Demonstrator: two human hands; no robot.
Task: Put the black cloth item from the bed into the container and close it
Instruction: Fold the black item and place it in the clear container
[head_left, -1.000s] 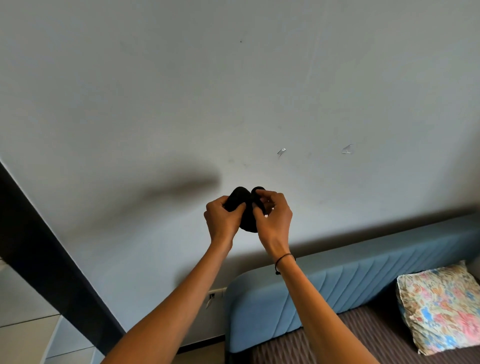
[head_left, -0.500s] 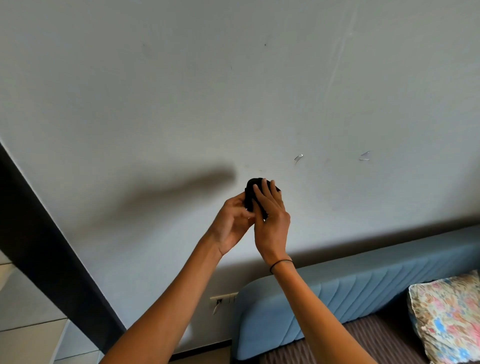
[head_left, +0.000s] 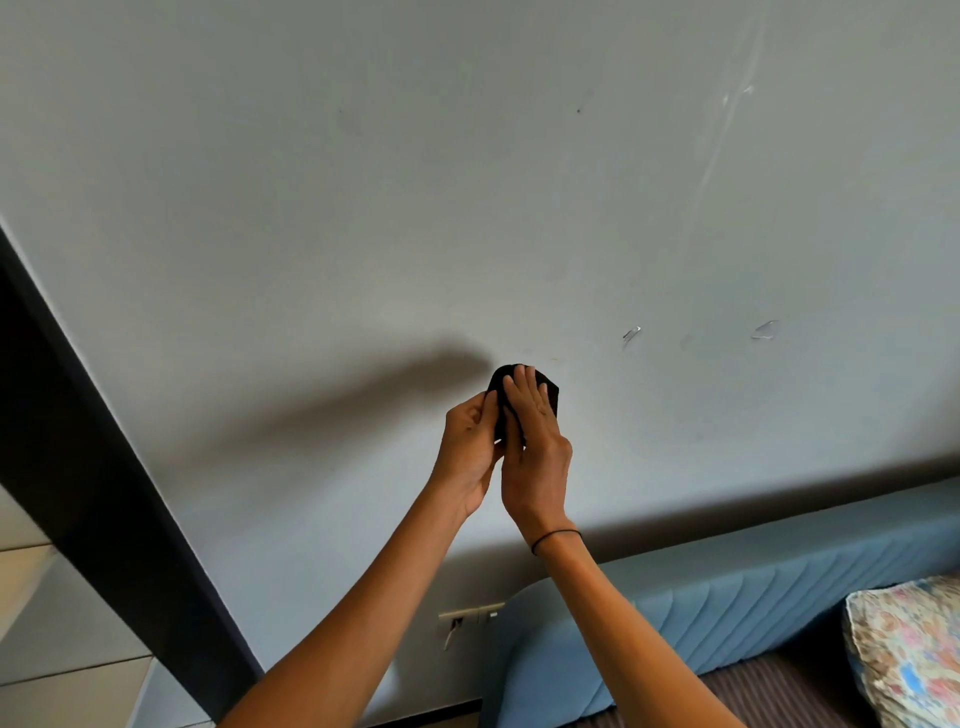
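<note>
A small black cloth item (head_left: 549, 396) is held up in front of the grey wall, pressed between both palms. My left hand (head_left: 470, 447) cups it from the left with the thumb on its edge. My right hand (head_left: 535, 447) lies flat over its front, fingers straight and together, a thin black band on the wrist. Only the cloth's top and right edge show past the fingers. No container is in view.
A blue padded headboard (head_left: 727, 613) runs along the lower right, with a floral pillow (head_left: 909, 654) on a brown striped bed cover (head_left: 769, 691). A wall socket (head_left: 470, 618) sits left of the headboard. A dark door frame (head_left: 93, 493) slants down the left side.
The hands turned from gripping the cloth side by side to pressing it flat between the palms, and the right fingers straightened over it. The camera tilted slightly; the bed shifted right.
</note>
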